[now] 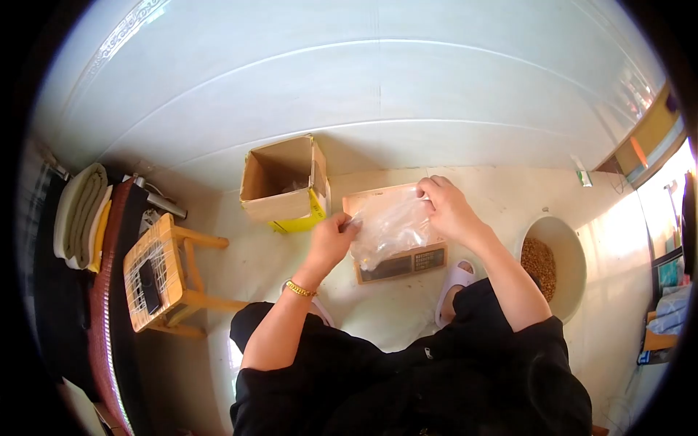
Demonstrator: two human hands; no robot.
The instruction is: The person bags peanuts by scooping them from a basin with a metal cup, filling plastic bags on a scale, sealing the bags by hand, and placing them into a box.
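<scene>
A clear plastic bag (pixel 392 227) is stretched between my two hands. My left hand (pixel 336 236) pinches its left edge, and the fingers of my right hand (pixel 445 205) are closed on its upper right side. Below the bag is a weighing scale (pixel 403 266) with a flat pale top and a dark display panel facing me. The bag hides much of the scale's top; whether it touches that top I cannot tell.
An open cardboard box (pixel 280 178) stands by the wall, left of the scale. On the right is a pale bucket (pixel 574 265) holding brown granular material (pixel 536 267). A wooden stool (pixel 174 254) at the left carries a dark phone-like object (pixel 149 285).
</scene>
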